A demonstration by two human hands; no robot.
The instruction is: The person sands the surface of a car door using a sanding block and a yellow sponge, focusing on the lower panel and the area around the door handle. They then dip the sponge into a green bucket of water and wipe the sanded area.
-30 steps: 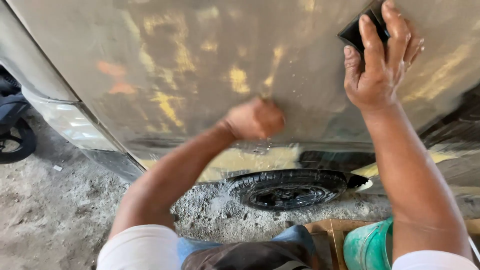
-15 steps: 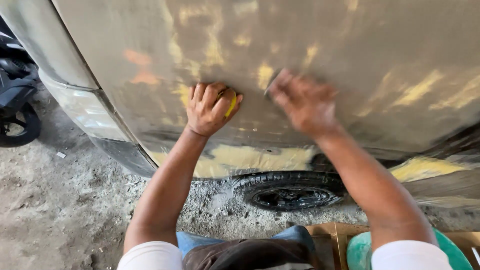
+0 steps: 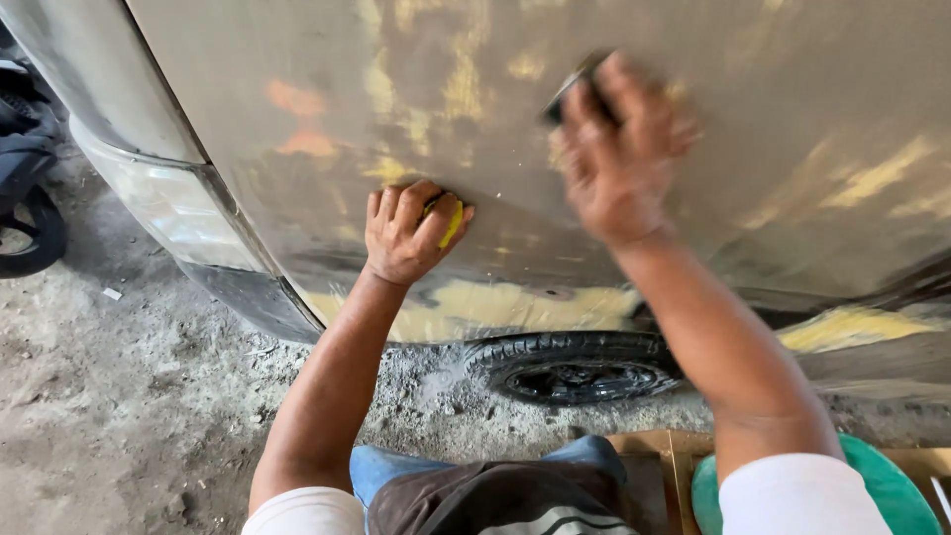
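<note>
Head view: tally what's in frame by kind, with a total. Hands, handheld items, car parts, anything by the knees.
Hands: 2, left hand and right hand
Handheld items: 2, yellow sponge and dark sanding block
Car body panels: 1, sanded grey panel
Tyres: 1, black tyre under the car
Green round things: 1, green lid
Total: 7

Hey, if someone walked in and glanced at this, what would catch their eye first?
Probably the big dull grey car panel filling the upper frame, patched with yellow and orange blotches. Two bare hands press on it: the left hand at centre grips something yellow, the blurred right hand holds a dark block. A tyre lies on the ground beneath.
</note>
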